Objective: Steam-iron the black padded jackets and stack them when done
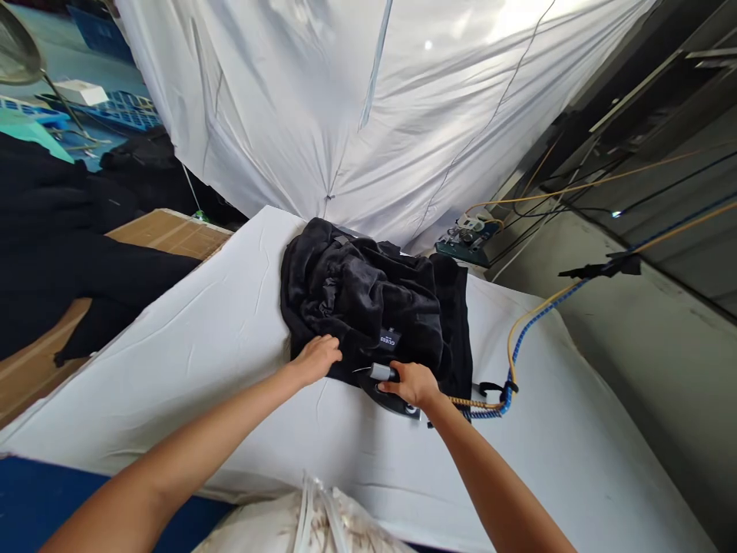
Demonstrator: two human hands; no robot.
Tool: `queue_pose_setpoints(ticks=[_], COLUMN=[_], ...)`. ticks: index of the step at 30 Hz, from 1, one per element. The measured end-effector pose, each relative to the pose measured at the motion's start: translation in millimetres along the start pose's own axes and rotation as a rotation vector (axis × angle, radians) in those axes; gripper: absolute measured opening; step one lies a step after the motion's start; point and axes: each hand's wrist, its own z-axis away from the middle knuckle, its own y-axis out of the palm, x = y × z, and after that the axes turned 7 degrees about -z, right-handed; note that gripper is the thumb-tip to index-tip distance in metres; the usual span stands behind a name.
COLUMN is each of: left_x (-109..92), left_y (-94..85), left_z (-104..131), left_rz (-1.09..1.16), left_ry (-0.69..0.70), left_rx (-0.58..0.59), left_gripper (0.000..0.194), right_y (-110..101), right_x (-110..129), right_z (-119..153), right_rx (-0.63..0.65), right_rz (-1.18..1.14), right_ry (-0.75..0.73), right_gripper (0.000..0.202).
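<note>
A black velvety garment [408, 284] lies bunched on the white-covered table, its "GUESS" label [390, 339] facing up and upside down to me. My left hand [316, 359] is closed at the garment's near left edge, fingers pressed together on the fabric. In my right hand [415, 382] is the handle of a steam iron [383, 390], its dark body resting at the near edge of the garment. Part of the iron is hidden under my fingers. From its back, a yellow and blue hose [510, 369] runs off to the right.
White sheeting [322, 100] hangs behind the white table [253, 430]. Dark clothing [86, 238] lies over cardboard [166, 233] at the left. A small machine [469, 238] stands beyond the table's far right corner. The iron's hose hangs across the right side.
</note>
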Motion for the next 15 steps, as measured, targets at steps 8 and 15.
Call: queue_pose_setpoints(ticks=[8,15], left_x=[30.0,48.3], left_y=[21.2,32.0], left_z=[-17.5,3.4], left_rz=[0.051,0.002], left_ry=[-0.064,-0.022], left_rx=[0.283,0.114], left_gripper=[0.080,0.095], right_y=[-0.2,0.5], right_x=[7.8,20.8], right_z=[0.9,-2.0], right_rx=[-0.011,-0.024], right_rz=[-0.010,-0.043], right_ry=[0.036,0.061], right_gripper=[0.056,0.051])
